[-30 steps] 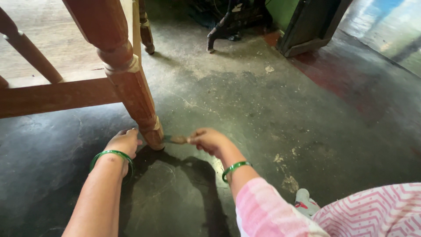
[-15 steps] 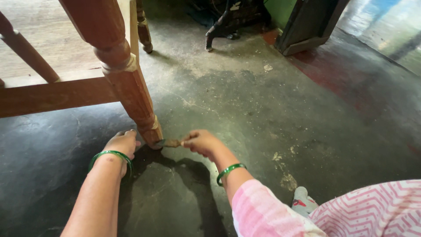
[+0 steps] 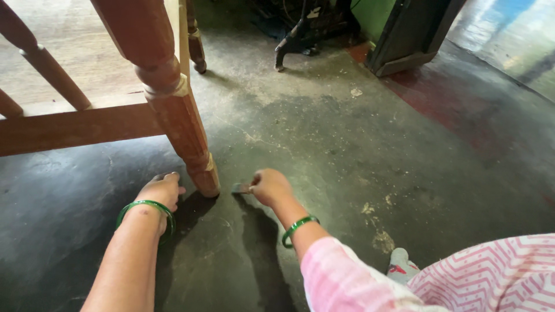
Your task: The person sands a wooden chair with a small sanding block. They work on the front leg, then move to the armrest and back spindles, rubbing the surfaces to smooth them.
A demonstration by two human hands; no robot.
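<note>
Dark floor (image 3: 358, 150); small tool (image 3: 240, 188) half-hidden in right hand (image 3: 269, 186)

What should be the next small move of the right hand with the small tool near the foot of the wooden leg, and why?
Probably bring the small tool sideways to the foot of the wooden leg. The right hand holds it low over the floor, its tip apart from the leg, while the left hand rests on the floor at the leg's other side.

Left hand (image 3: 163, 189) knuckles up (fingers curled), right hand (image 3: 269, 186) pinched shut, both forearms extended
</note>
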